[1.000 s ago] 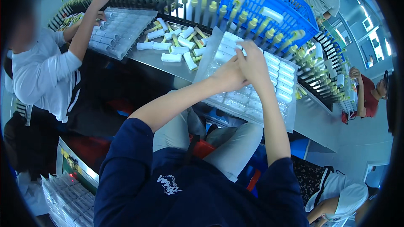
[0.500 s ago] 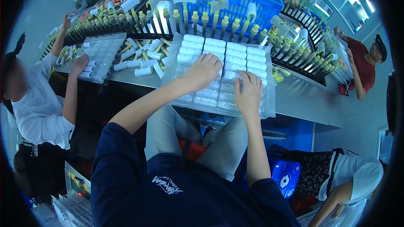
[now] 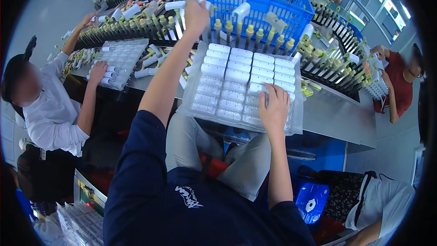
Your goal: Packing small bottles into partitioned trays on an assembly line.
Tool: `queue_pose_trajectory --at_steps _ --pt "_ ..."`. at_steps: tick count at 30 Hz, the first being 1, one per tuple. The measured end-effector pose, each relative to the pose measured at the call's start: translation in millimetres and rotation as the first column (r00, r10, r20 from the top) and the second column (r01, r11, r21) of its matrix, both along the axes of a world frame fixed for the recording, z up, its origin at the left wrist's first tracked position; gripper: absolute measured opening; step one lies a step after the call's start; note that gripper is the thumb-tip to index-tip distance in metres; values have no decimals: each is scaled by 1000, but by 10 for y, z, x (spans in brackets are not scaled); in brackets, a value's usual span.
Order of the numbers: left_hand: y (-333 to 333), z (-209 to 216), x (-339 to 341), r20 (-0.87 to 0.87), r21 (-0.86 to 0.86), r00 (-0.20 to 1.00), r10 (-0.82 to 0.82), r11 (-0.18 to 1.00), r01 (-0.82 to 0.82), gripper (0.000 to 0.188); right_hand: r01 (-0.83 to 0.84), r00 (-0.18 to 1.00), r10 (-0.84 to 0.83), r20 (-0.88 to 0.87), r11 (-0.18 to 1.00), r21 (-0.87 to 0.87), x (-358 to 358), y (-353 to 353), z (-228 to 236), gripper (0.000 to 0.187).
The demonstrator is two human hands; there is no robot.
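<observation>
A clear plastic blister tray [image 3: 205, 96] lies in front of me at the bench edge. White rounded oblong plastic pieces [image 3: 238, 66] fill its far pockets in columns; several near pockets hold none. Beyond the tray's far left corner, my left hand [image 3: 197, 17] is up at a row of upright pegs, its fingers closed round a white piece [image 3: 208, 5]; the hand partly hides it. My right hand [image 3: 274, 109] rests over the tray's right columns, fingers stretched and lying loosely near the closest white piece [image 3: 259, 88].
A blue perforated crate [image 3: 291, 9] stands behind the pegs [image 3: 250, 32]. Loose white pieces [image 3: 150, 61] lie left of my tray. A co-worker [image 3: 54, 100] at the left handles another tray [image 3: 120, 59]. Another person [image 3: 396, 82] works at the far right.
My left hand has left the tray and reached forward and left to the pegs, onto a white piece. My right hand stays on the tray. The view has shifted slightly.
</observation>
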State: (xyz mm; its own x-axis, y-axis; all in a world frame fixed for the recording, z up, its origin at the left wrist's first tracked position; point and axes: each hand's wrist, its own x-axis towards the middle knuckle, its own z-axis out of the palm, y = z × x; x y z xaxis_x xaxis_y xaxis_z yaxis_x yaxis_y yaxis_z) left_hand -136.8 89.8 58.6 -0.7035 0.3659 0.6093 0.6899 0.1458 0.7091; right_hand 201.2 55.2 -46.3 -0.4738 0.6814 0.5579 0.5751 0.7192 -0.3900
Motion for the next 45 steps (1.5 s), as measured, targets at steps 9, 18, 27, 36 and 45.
queue_pose_trajectory --at_steps 9,18,27,36,45 --pt "-349 93 -1178 -59 -250 989 -135 961 117 38 26 1000 -26 16 1000 5 -32 -9 23 29" --pt "-920 493 -1685 -703 -588 532 -471 807 -62 24 12 1000 -11 29 1000 -17 -43 -34 66 29" --pt "-890 240 -2446 -461 -566 797 -390 821 74 26 50 997 -46 69 997 -51 -61 -69 109 29" --pt "-880 81 -3363 -593 -585 803 -60 717 -378 27 39 996 -36 76 998 -41 -147 -81 130 28" --pt "-1158 -45 -3180 -525 -631 844 108 617 -471 50 76 994 -73 80 996 -37 -117 -56 145 27"
